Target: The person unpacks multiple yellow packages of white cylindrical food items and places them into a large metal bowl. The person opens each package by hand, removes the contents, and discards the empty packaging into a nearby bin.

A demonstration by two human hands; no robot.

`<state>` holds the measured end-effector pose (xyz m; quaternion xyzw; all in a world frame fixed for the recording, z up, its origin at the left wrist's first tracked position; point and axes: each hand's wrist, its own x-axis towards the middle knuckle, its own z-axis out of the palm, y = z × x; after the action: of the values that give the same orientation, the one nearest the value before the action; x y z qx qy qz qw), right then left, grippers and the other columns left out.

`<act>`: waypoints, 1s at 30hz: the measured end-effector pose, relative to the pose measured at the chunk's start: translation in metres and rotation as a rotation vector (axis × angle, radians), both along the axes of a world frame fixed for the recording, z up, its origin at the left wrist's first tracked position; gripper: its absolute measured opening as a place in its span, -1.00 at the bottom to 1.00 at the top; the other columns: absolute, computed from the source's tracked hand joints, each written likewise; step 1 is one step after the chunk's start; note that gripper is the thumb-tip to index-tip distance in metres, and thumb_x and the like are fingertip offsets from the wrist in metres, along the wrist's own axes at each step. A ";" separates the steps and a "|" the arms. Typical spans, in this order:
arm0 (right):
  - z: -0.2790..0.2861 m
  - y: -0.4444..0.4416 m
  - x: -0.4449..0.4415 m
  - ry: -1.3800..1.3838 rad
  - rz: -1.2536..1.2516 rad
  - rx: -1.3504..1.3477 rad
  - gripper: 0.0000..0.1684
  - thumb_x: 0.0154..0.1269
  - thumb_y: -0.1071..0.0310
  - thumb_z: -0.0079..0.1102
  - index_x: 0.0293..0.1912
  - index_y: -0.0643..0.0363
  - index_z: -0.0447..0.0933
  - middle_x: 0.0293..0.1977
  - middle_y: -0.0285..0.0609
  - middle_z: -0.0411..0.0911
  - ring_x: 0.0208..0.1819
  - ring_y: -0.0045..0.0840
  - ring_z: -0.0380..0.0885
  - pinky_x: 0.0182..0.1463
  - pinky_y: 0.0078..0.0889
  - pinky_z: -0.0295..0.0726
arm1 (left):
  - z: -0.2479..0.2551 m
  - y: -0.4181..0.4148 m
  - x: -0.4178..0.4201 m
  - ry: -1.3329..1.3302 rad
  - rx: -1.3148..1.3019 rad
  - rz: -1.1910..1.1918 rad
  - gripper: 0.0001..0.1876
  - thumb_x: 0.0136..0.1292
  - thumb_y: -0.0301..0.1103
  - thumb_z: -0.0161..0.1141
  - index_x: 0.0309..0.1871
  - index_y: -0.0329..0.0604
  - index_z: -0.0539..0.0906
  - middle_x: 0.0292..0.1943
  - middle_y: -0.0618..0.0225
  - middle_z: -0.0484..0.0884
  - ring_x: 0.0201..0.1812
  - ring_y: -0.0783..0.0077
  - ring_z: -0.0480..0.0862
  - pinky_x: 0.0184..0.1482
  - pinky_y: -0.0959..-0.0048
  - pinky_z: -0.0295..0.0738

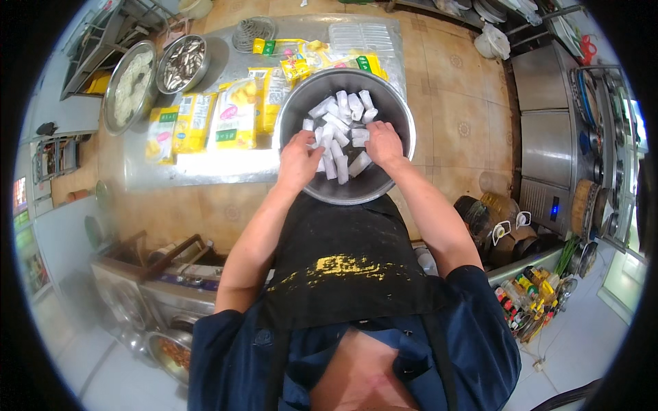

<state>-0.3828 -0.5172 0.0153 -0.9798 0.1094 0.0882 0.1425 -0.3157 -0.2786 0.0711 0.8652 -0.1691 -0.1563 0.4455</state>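
A deep round metal pot (298, 97) stands before me, its near rim close to my black apron (344, 231). Inside lie several pale, frosty-looking rolls (336, 123), scattered over the dark bottom. My left hand (300, 159) reaches over the pot's left side with fingers curled at the rolls there; whether it grips one is hidden. At the right inner side my right hand (383, 144) has its fingertips down by a short roll (360, 134). Its grip is hidden too. Yellow-and-white food packets (234, 113) lie left of the pot, and more packets (326, 56) lie behind it.
The pot stands at the right part of a metal table (221, 172). A clear plastic tray (360, 37) and a coiled wire item (252, 33) are at its far side. Bowls of small fish (182, 64) and pale food (132, 85) stand left. Large bottles (496, 210) stand right.
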 end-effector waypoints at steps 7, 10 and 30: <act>0.007 0.007 0.005 0.187 -0.099 0.163 -0.53 0.16 0.21 0.42 0.05 0.18 0.64 0.01 0.05 0.64 0.07 -0.03 0.60 0.18 -0.13 0.59 | -0.004 -0.005 -0.012 0.144 -0.021 -0.068 -0.58 0.20 -0.36 0.44 0.08 -0.32 0.61 -0.13 0.05 0.73 -0.25 0.16 0.78 -0.19 0.23 0.66; 0.023 0.001 0.000 0.231 -0.235 0.526 -0.52 0.23 0.10 0.45 0.00 0.26 0.65 -0.10 -0.01 0.71 -0.08 -0.17 0.69 0.04 -0.23 0.65 | -0.004 -0.011 -0.015 0.377 -0.075 -0.053 -0.54 0.24 -0.30 0.46 0.11 -0.35 0.59 -0.12 0.07 0.75 -0.19 0.30 0.78 -0.27 0.34 0.67; 0.050 0.024 -0.011 0.076 -0.390 1.507 -0.61 0.43 0.22 0.34 0.09 0.30 0.63 -0.10 -0.25 0.67 -0.11 -0.62 0.56 -0.04 -0.48 0.54 | -0.002 -0.019 0.003 0.853 -0.516 -0.007 -0.72 0.32 -0.45 0.40 0.04 -0.33 0.65 -0.12 0.28 0.75 -0.13 0.48 0.72 -0.14 0.45 0.65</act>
<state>-0.3940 -0.4929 0.0657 -0.5780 0.1951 0.1455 0.7789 -0.3129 -0.2974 0.0693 0.5852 -0.0081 -0.4509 0.6740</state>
